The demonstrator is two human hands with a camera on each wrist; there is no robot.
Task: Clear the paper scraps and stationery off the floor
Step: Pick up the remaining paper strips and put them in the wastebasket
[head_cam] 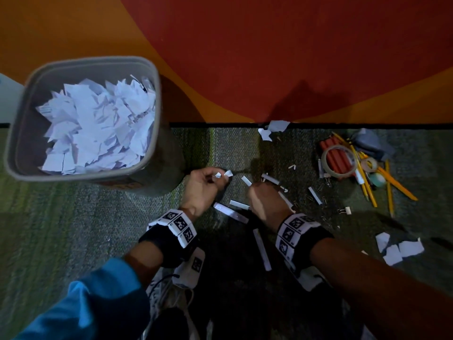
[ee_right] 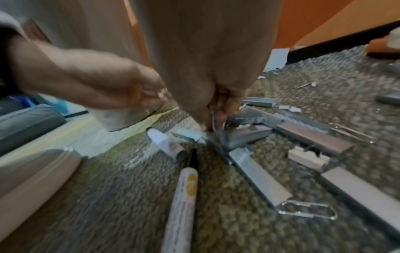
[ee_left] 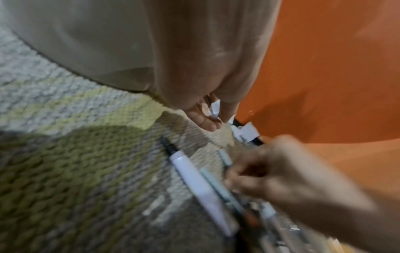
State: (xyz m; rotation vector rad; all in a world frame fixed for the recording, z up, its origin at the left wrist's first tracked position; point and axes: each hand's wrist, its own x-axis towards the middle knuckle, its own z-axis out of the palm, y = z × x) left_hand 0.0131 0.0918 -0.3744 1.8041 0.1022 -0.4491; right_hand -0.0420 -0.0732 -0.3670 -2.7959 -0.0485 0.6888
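A grey waste bin [head_cam: 22, 123] full of paper stands left of both hands. The left hand [head_cam: 203, 190], nearer it, pinches small paper scraps [head_cam: 228, 173]. The right hand [head_cam: 266, 202] curls down among staple strips [ee_right: 259, 169] on the carpet [head_cam: 73, 217], pinching something thin.

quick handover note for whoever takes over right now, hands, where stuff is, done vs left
Left hand: pinches small paper scraps beside the bin.
Right hand: fingers down on the carpet among staple strips, pinching something thin; what it is, unclear.
Done: bin already holds many scraps.
Left: staple strips, marker, paper clips, pencils, tape roll, torn paper by the wall and at right.
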